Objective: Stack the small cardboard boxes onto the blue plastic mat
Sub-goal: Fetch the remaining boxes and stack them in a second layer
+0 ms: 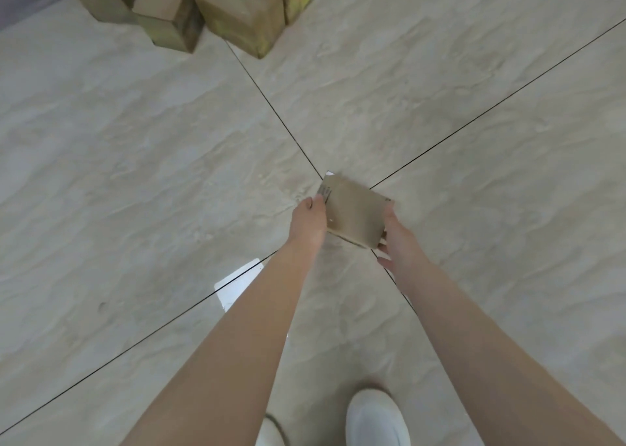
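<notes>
My forearms (237, 344) are reaching down and forward from the bottom of the view, with my white shoe (376, 418) standing below them on the floor (135, 140).

My left hand (310, 223) is gripping the left side of a small box (355, 212), thumb lying by the printed label (326, 193); its fingers are hiding behind the cardboard. My right hand (398, 239) is holding the near right corner, with fingers curling under the edge. Both hands are set narrow, about the width of the box, each equally close to it. The box is sitting between them, straight ahead of me, over the spot where the tile joints are crossing. I cannot tell whether it is resting on the floor or hanging just clear of it. Its longer side seems to be running across from one hand to the other, turned a little off square.

More boxes (237, 8) are lying in a loose pile ahead and to the left, well apart from my hands. The blue mat is not showing anywhere here, so I am judging that the carry depends on turning to find it first.
</notes>
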